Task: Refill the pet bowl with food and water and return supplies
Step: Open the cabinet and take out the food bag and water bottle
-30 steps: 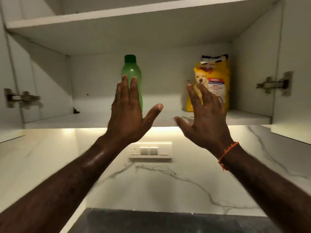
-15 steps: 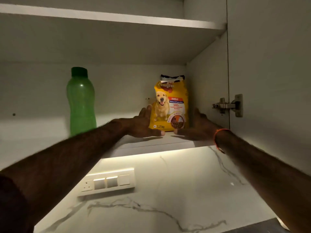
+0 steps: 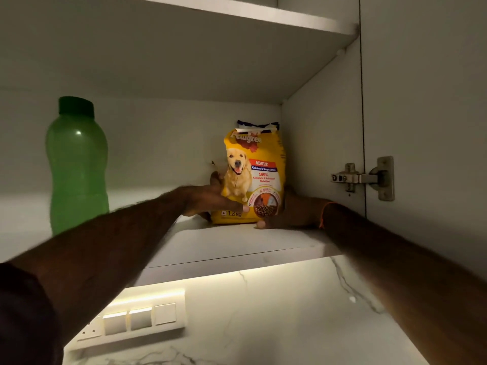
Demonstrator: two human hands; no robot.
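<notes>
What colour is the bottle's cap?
Dark green, above a lighter green bottle; cap shows in the head view.

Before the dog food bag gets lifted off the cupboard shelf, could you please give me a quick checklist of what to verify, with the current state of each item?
1. Left hand on the bag's left side, thumb across the front: ok.
2. Right hand at the lower right corner of the dog food bag: ok.
3. Bag upright on the shelf: ok.
4. Bag top folded over; whether it is sealed: cannot tell.
5. Green bottle stands well to the left, apart from the bag and out of its way: ok.
6. Door hinge on the right, apart from the bag: ok.
</notes>
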